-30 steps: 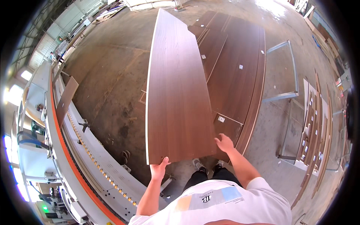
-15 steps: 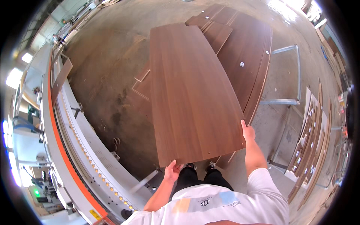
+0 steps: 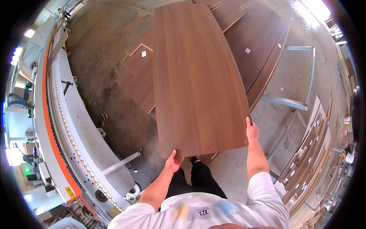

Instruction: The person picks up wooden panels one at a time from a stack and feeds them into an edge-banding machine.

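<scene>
A large brown wood-grain panel (image 3: 200,84) stretches away from me, its near edge in front of my body. At its near left corner my left hand (image 3: 174,162) grips the edge, thumb on the upper face and fingers underneath. My right hand (image 3: 251,129) is closed on the right edge close to the near right corner, with the fingers mostly hidden below. Small holes show along the panel's near edge. Beneath and beyond it lie more brown panels (image 3: 263,45), some bearing small white labels.
A long machine (image 3: 61,133) with an orange stripe and a row of yellow rollers runs along my left. On the right stand a grey metal frame (image 3: 310,76) and a stack of narrow brown strips (image 3: 309,152). Another labelled brown panel (image 3: 133,82) lies left of the held one.
The held panel has shifted slightly in view, its near edge higher in the picture. More of the labelled panel on the left now shows. Both hands keep their hold.
</scene>
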A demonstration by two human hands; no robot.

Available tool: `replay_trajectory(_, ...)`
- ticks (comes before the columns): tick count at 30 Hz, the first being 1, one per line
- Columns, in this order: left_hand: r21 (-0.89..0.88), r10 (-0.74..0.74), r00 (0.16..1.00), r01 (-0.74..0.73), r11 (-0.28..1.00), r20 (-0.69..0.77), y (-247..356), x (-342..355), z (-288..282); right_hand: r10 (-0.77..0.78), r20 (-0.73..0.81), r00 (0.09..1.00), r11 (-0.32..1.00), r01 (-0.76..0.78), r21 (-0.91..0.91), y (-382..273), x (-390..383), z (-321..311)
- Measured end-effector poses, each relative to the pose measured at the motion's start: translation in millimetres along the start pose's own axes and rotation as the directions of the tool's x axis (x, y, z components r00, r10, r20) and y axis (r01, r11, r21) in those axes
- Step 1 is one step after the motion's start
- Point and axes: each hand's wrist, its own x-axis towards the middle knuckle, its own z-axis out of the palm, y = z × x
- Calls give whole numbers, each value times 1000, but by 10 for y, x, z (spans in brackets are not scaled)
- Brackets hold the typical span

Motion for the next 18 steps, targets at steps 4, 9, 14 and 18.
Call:
replay_trajectory(4, 5, -55, 998, 56, 998, -33, -302, -125, -238, 0, 17, 1000, 999, -1, 38, 541, -114, 142)
replay_trajectory(9, 22, -87, 995, 88, 996, -54, -591, -599, -624, 4, -55, 999, 1000, -2, 30, 1304, -607, 181)
replay_trajectory(14, 88, -78, 996, 81, 993, -33, -586, -1243, -1170, 28, -19, 999, 992, -25, 124, 1759, -1564, -43)
replay_trajectory(18, 191, 55, 998, -56, 980, 8, -322, -1804, -1471, 125, 41, 991, 980, -130, 149, 1924, -2397, -220)
